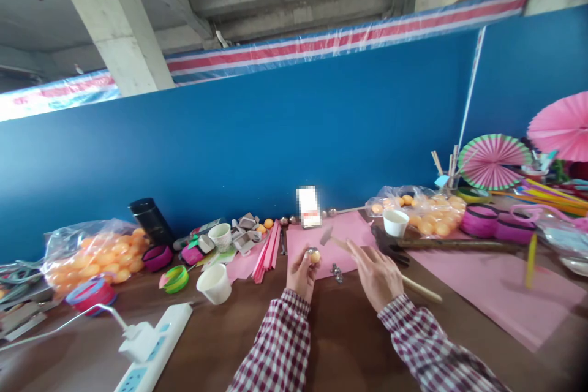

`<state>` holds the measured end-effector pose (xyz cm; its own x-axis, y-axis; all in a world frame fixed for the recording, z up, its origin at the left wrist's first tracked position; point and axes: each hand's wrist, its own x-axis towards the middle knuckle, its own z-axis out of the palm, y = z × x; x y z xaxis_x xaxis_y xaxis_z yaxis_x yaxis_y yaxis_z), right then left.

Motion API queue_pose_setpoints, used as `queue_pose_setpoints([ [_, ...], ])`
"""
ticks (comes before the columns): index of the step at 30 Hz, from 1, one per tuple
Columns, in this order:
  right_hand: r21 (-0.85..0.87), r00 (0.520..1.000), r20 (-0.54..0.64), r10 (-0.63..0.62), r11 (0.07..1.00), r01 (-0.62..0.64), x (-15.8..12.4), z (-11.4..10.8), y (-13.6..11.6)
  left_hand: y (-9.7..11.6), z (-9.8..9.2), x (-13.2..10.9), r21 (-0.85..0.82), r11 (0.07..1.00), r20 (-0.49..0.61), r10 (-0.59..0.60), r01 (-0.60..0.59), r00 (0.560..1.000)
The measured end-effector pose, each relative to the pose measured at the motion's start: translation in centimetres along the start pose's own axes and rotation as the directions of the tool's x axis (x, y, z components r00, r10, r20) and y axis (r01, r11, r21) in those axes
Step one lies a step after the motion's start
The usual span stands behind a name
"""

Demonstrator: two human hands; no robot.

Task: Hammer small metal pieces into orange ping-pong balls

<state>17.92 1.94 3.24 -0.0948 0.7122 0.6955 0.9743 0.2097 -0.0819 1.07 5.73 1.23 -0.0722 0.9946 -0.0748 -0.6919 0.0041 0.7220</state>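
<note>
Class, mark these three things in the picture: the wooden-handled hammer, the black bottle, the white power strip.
Wooden-handled hammer [421, 289]: head camera view, on the handle near its free end.
Black bottle [154, 225]: head camera view, mid-body.
White power strip [167, 337]: head camera view, on its socket face.

A craft workshop — hammer [326, 236], paper fans [487, 158], concrete pillar [113, 24].

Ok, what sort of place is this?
Probably a makeshift craft workspace in an unfinished building: there's a bare concrete pillar, a pink paper fan, and a hammer held in the right hand.
</note>
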Motion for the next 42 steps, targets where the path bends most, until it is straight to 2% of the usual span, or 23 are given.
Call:
queue_pose_setpoints([
  [2, 0.005, 1.0, -0.006, 0.0, 1.0, 0.0, -0.03, -0.01, -0.06, -0.11, -0.04, 0.05, 0.0, 1.0, -0.011, 0.011, -0.011, 1.0],
  [6, 0.004, 0.997, 0.022, -0.079, 0.997, 0.079, -0.12, 0.04, -0.22, -0.33, -0.03, 0.17, 0.001, 1.0, -0.02, -0.019, 0.019, 1.0],
  [10, -0.001, 1.0, -0.004, -0.015, 1.0, 0.015, -0.1, -0.15, -0.23, -0.35, -0.03, 0.29, -0.017, 1.0, -0.035, 0.023, -0.024, 0.999],
  [15, -0.002, 0.994, 0.048, -0.098, 0.995, 0.098, -0.12, 0.23, -0.27, -0.33, 0.04, -0.01, 0.004, 1.0, -0.043, -0.024, 0.024, 0.999],
  [28, 0.003, 1.0, 0.006, -0.019, 1.0, 0.019, 0.0, -0.35, -0.45, -0.7, -0.18, 0.4, 0.007, 1.0, -0.025, 0.007, -0.007, 1.0],
  [33, 0.011, 0.997, 0.028, -0.069, 0.998, 0.068, 0.06, -0.41, -0.62, -0.54, -0.18, 0.52, 0.04, 0.999, -0.04, 0.032, -0.031, 0.999],
  [38, 0.01, 1.0, -0.006, -0.003, 1.0, 0.003, 0.08, -0.52, -0.55, -0.5, -0.2, 0.57, 0.048, 0.997, -0.051, 0.064, -0.062, 0.997],
  [42, 0.025, 0.997, 0.036, -0.062, 0.998, 0.061, -0.09, -0.04, -0.56, -0.56, -0.08, 0.42, 0.055, 0.996, -0.03, 0.07, -0.068, 0.997],
])
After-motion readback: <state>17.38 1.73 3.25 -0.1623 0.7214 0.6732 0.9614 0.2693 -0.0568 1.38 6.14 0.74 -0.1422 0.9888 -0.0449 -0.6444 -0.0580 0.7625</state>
